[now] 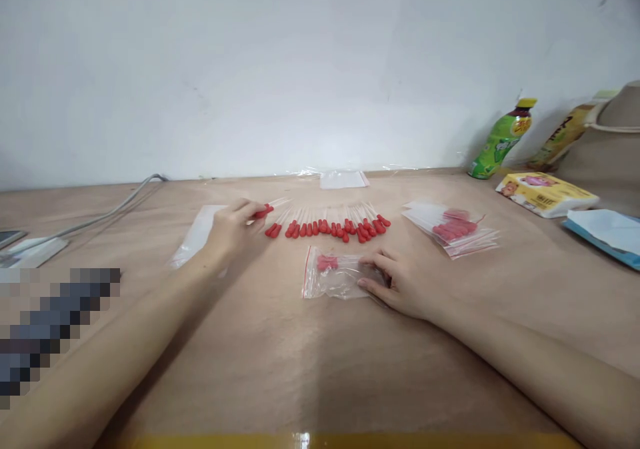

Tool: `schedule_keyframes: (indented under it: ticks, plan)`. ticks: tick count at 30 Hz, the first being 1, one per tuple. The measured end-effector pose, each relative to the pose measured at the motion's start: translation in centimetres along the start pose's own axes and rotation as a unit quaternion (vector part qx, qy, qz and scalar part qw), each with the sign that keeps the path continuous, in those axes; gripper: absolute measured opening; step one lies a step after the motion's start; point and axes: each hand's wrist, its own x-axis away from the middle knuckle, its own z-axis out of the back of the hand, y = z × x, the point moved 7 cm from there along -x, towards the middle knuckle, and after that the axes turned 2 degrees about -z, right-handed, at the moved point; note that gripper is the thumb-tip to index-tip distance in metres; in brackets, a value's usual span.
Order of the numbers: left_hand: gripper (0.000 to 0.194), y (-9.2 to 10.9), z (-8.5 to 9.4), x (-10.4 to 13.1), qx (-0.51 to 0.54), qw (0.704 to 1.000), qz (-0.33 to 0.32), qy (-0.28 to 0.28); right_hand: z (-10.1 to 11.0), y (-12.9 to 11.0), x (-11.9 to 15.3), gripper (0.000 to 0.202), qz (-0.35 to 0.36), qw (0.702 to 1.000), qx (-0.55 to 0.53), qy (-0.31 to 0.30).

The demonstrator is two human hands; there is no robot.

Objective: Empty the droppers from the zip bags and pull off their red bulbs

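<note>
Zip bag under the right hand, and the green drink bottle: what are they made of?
The zip bag looks like thin, clear, glossy plastic: it wrinkles, catches highlights and shows red tips inside. The green drink bottle is probably smooth plastic, given its printed wrap, though that hides the wall.

L hand (235,225) pinching red-tipped stick (263,211), R hand (400,282) on clear zip bag (343,282) w/ red tips inside.

Brown table (270,369) under red-tipped sticks (323,225)
</note>
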Motion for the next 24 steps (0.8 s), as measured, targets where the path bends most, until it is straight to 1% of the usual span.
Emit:
schedule_keyframes:
  ticks: [2,5,7,10,12,13,15,16,18,19,20,21,24]
  plan:
    - [0.021,0.5,-1.6,-0.1,-0.045,0.997,-0.049,-0.036,-0.1,0.1,0.0,0.021,-0.001,1.0,-0.005,0.001]
    - [0.024,1.2,-3.1,-0.2,-0.072,0.988,-0.094,-0.095,-0.2,0.2,0.0,0.021,-0.002,1.0,-0.003,0.002]
    - [0.025,1.4,-3.6,-0.1,-0.071,0.984,-0.104,-0.125,-0.2,0.2,0.0,0.02,-0.002,1.0,-0.001,0.002]
    - [0.023,1.6,-3.5,-0.1,-0.051,0.985,-0.093,-0.135,-0.3,0.2,0.0,0.02,0.001,1.0,-0.008,-0.001]
    - [0.027,1.2,-3.5,-0.1,-0.025,0.987,-0.064,-0.148,-0.3,0.2,0.1,0.02,0.001,1.0,-0.012,-0.002]
    - [0.034,0.9,-3.5,0.0,-0.01,0.986,-0.043,-0.159,-0.3,0.2,0.1,0.02,0.0,1.0,-0.012,-0.003]
    - [0.049,-0.2,-3.7,0.1,0.019,0.985,0.014,-0.171,-0.2,0.2,0.0,0.02,-0.004,1.0,-0.006,-0.005]
    - [0.054,-1.0,-3.8,0.3,0.039,0.984,0.057,-0.167,-0.2,0.1,0.0,0.02,-0.006,1.0,-0.004,-0.005]
    - [0.055,-2.7,-4.2,0.5,0.083,0.974,0.149,-0.148,-0.2,0.1,0.0,0.02,-0.007,1.0,-0.004,-0.006]
    - [0.054,-3.4,-4.5,0.7,0.102,0.967,0.185,-0.139,-0.2,0.1,0.0,0.021,-0.006,1.0,-0.005,-0.007]
    - [0.052,-3.8,-4.8,0.8,0.115,0.962,0.208,-0.135,-0.2,0.1,0.0,0.021,-0.005,1.0,-0.006,-0.007]
    - [0.05,-4.0,-5.2,0.8,0.12,0.959,0.218,-0.135,-0.2,0.1,0.0,0.021,-0.004,1.0,-0.006,-0.008]
    - [0.046,-3.6,-5.7,0.6,0.095,0.962,0.213,-0.141,-0.2,0.1,0.0,0.022,-0.004,1.0,0.0,-0.005]
